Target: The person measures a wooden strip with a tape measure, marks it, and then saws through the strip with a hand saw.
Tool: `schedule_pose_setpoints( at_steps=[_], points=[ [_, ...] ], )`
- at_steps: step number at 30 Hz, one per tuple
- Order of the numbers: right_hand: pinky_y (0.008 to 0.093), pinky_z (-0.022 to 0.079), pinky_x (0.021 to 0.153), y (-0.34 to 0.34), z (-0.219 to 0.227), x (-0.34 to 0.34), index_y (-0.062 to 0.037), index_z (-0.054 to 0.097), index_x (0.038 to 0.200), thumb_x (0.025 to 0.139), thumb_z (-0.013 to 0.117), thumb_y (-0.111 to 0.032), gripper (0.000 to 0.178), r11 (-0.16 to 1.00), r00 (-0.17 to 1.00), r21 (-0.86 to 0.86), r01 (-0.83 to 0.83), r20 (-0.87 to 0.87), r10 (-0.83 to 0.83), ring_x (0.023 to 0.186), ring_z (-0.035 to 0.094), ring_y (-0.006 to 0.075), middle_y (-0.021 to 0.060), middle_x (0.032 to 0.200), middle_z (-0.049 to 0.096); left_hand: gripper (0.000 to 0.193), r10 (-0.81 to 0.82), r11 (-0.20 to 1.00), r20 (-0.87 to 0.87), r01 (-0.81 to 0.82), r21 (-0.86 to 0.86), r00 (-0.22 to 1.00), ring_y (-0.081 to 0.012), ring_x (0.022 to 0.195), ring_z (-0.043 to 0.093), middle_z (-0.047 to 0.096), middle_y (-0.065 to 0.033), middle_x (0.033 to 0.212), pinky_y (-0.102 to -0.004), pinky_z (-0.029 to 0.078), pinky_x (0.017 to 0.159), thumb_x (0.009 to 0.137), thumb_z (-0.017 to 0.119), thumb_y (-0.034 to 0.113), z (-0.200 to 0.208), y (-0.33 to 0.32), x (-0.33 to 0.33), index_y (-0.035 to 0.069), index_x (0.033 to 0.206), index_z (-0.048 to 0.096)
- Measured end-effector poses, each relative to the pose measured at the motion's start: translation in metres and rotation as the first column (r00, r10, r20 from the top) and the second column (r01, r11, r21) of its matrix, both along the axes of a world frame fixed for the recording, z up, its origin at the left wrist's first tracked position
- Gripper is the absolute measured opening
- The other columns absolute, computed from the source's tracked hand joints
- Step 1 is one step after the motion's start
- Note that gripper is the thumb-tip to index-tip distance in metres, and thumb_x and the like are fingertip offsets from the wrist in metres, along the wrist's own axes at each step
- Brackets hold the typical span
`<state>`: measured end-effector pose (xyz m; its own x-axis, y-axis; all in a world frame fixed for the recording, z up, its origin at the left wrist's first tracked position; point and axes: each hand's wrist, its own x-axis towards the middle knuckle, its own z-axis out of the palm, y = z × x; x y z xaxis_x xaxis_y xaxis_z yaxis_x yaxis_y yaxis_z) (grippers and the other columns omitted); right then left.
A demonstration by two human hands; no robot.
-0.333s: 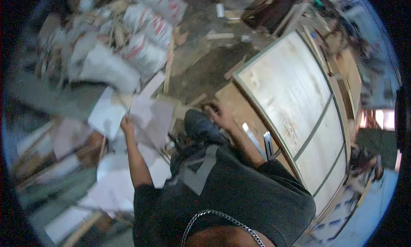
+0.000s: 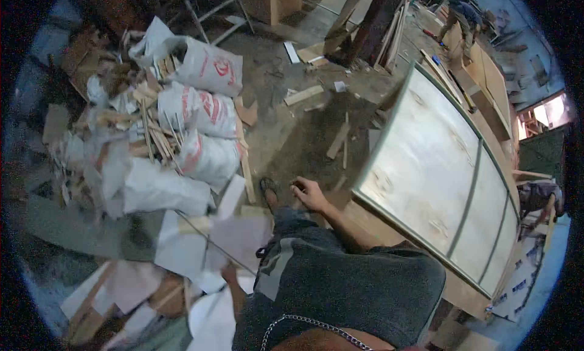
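My right hand (image 2: 309, 194) is in front of my body with its fingers curled together. Whether anything is inside them is hidden. Low beside my left hip, my left hand (image 2: 230, 275) is dark and smeared by motion, so its fingers do not show clearly. White sheets (image 2: 243, 241) and a thin stick (image 2: 210, 238) lie close by it. To my right, apart from my right hand, a large pale framed panel (image 2: 426, 162) with dark green edging rests on a wooden base (image 2: 371, 220).
White sacks (image 2: 204, 111) stuffed with wood scraps stand at the left, beside a heap of offcuts (image 2: 152, 129). Wood pieces (image 2: 304, 95) litter the floor ahead. A ladder (image 2: 216, 13) and a dark post (image 2: 377, 22) stand farther off. Another person (image 2: 467, 19) bends over at the far right.
My view has swung up and forward, showing more floor, the ladder and the far person. My left hand has dropped back toward my hip. My right hand's fingers look more curled.
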<state>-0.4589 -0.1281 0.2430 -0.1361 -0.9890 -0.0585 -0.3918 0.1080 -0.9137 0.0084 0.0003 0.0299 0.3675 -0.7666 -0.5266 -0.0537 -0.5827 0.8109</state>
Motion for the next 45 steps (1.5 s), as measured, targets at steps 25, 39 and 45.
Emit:
schedule_pose_setpoints(
  at_steps=[25,39,45],
  points=[
    [0.0428,0.046,0.08,-0.171,-0.115,-0.205,-0.0036,0.061,0.107,0.083,0.052,-0.044,0.048,0.066,0.309,0.451,0.89,-0.49,-0.815,0.097,0.058,0.0362,0.0207,0.103,0.062,0.028,-0.858,0.283,0.464,0.957,0.067,0.221,-0.0261,0.065,0.062,0.066,-0.0119,0.072,-0.0369,0.049,0.063,0.073,0.069,0.032,0.038,-0.817,-0.304,0.004,0.075,0.068],
    [0.0298,0.047,0.054,-0.262,-0.105,-0.393,0.0004,0.06,0.102,0.089,0.056,-0.014,0.019,0.044,-0.004,0.308,0.95,0.153,-0.988,0.061,0.059,0.0127,0.0085,0.085,0.062,0.035,-0.836,-0.355,0.389,0.922,0.153,-0.386,-0.0255,0.064,0.06,0.062,-0.0153,0.068,-0.0379,0.045,0.061,0.083,0.059,0.035,0.03,-0.833,-0.804,0.002,0.078,0.067],
    [0.0327,0.049,0.081,-0.283,-0.011,-0.623,-0.0023,0.058,0.111,0.085,0.06,-0.021,0.032,-0.077,-0.077,-0.002,0.997,-0.04,-0.996,0.095,0.062,0.0225,0.0154,0.104,0.063,0.043,-0.796,-0.482,0.406,0.876,0.022,-0.448,-0.0244,0.061,0.055,0.06,-0.0161,0.065,-0.0368,0.041,0.058,0.088,0.052,0.039,0.085,-0.739,-0.975,0.0,0.073,0.065]
  ],
)
